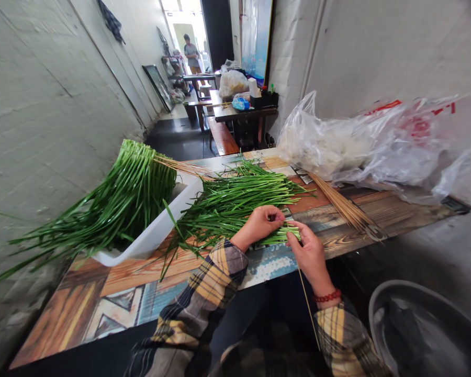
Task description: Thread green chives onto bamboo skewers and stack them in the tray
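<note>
My left hand (pixel 260 226) is closed, its thumb and fingers pinched on the cut ends of green chives (pixel 278 236) at the table's near edge. Facing it, my right hand (pixel 309 256) grips a thin bamboo skewer (pixel 306 298) that slants down towards my lap. Its fingertips also touch the chive ends; where the skewer's upper end meets them is hidden. A loose pile of chives (pixel 243 191) lies beyond my hands. To the left, a white plastic tray (pixel 157 230) carries a thick stack of chives (pixel 129 188) with skewers (pixel 180 166) sticking out of their pale ends.
More bamboo skewers (pixel 337 204) lie on the wood-patterned table (pixel 121 277) at right, near clear plastic bags (pixel 361 141). Below the right edge stands a grey basin (pixel 408 319). Farther back are a second table (pixel 243 111), a bench (pixel 222 135) and a standing person (pixel 191 55).
</note>
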{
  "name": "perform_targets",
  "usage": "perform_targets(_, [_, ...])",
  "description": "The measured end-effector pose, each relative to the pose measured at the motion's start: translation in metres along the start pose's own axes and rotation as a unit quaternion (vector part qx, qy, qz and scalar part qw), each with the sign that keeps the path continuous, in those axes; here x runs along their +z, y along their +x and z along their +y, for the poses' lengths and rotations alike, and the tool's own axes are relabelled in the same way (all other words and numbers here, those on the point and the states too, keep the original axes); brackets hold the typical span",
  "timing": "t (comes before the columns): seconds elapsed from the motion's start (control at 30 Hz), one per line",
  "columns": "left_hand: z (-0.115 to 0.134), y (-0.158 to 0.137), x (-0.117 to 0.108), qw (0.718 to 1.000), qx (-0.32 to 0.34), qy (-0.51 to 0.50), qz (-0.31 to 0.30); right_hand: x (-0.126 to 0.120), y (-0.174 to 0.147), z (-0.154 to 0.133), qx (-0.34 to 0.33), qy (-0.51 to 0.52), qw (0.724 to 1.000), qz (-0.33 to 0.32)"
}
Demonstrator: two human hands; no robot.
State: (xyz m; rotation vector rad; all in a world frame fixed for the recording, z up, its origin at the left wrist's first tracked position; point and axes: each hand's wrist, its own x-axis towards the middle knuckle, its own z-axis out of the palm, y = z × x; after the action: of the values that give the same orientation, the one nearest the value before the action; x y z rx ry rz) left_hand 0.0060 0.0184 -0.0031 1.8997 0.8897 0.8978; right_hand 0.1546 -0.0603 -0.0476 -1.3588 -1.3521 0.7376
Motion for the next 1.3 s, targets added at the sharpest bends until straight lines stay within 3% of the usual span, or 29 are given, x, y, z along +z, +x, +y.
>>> perform_targets(1.3, [-0.0018, -0.0007, 0.0021, 0.999, 0.025, 0.030, 0.013, -0.0014, 0.0002, -0.0073, 0.012, 0.000, 1.000, -0.004])
